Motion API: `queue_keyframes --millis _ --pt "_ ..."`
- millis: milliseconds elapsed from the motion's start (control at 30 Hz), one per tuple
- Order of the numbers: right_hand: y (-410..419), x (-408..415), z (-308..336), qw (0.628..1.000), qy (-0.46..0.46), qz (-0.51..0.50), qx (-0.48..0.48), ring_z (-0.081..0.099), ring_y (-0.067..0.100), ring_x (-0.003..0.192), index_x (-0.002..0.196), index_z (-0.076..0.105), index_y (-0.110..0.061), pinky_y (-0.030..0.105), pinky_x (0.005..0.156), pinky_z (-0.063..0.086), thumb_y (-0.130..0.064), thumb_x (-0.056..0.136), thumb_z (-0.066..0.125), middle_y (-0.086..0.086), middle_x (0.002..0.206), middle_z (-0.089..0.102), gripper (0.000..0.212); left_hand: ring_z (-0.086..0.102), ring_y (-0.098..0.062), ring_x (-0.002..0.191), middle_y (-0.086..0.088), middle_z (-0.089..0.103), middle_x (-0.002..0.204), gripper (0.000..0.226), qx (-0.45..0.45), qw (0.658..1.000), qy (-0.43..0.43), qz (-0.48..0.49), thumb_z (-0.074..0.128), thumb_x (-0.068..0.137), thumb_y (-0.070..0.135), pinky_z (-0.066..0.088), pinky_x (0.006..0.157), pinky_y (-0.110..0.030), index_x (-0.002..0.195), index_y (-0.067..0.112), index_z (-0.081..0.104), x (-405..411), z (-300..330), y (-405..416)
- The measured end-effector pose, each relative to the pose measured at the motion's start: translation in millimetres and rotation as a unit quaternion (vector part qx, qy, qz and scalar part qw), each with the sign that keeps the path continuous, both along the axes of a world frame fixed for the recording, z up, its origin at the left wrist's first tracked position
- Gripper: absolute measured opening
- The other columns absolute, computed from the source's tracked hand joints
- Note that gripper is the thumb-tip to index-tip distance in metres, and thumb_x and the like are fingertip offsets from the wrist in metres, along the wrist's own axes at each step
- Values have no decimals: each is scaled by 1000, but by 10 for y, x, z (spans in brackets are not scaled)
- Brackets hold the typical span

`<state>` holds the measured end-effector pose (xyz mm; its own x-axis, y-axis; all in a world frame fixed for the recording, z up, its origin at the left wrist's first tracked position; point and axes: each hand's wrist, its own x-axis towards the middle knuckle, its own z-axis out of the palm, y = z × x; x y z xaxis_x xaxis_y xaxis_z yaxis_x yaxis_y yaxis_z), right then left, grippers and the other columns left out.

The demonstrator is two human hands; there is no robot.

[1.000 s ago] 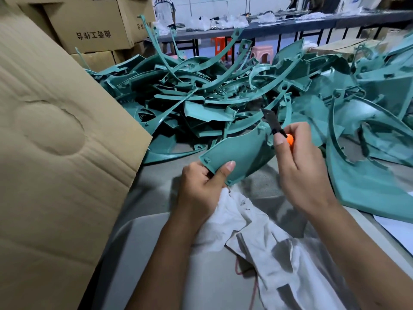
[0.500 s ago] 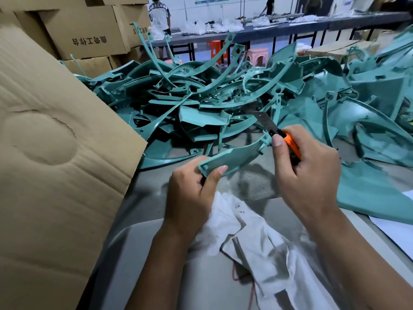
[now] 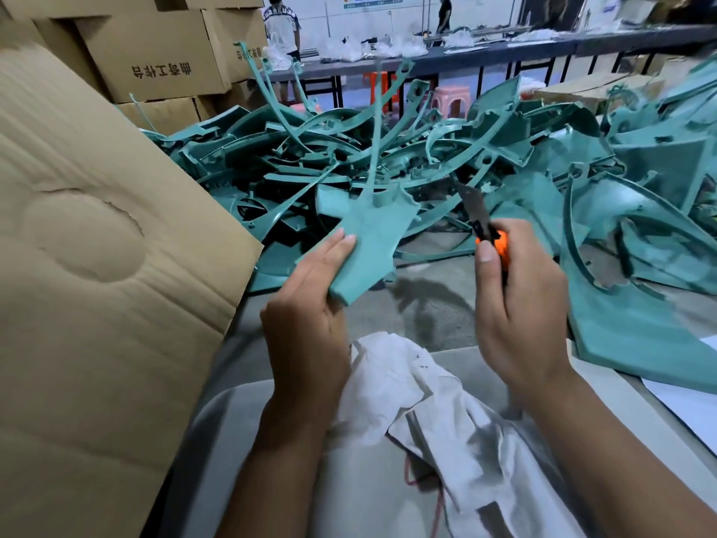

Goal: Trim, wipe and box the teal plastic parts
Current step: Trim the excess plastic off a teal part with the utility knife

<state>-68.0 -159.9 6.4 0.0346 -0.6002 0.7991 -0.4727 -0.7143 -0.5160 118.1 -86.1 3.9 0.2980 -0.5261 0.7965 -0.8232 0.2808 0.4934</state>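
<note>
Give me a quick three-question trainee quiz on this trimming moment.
1. True or false: the knife blade is touching the teal part held in the left hand.
2. Which hand grips the knife: A) left, B) right?
3. Fill in: the white cloth lies ___ both hands, on the near side of the table.

Key
1. False: the blade is apart from the part, off to its right.
2. B.
3. below.
</note>
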Motion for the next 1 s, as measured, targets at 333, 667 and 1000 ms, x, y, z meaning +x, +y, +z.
queue_keyframes --millis 333,667,1000 --pt "-24 41 -42 998 49 19 35 43 19 69 101 55 -8 30 61 27 -21 112 39 0 79 49 23 60 -11 130 -4 67 135 61 15 998 -28 -58 48 82 -27 50 108 -40 129 6 69 32 -57 -30" --pt "-28 23 -57 999 46 1 25 44 17 71 103 57 -10 30 62 26 -24 110 42 -3 82 51 22 61 -12 129 -4 67 134 59 2 998 -34 -51 45 83 -24 51 107 -39 129 5 69 27 -74 -31" --pt "33 89 -92 996 71 37 26 51 20 74 106 62 -10 38 63 40 -25 110 45 -2 85 56 23 63 -14 127 -7 69 132 52 -8 999 -29 -29 47 87 -21 52 105 -36 128 3 70 -31 -71 -26"
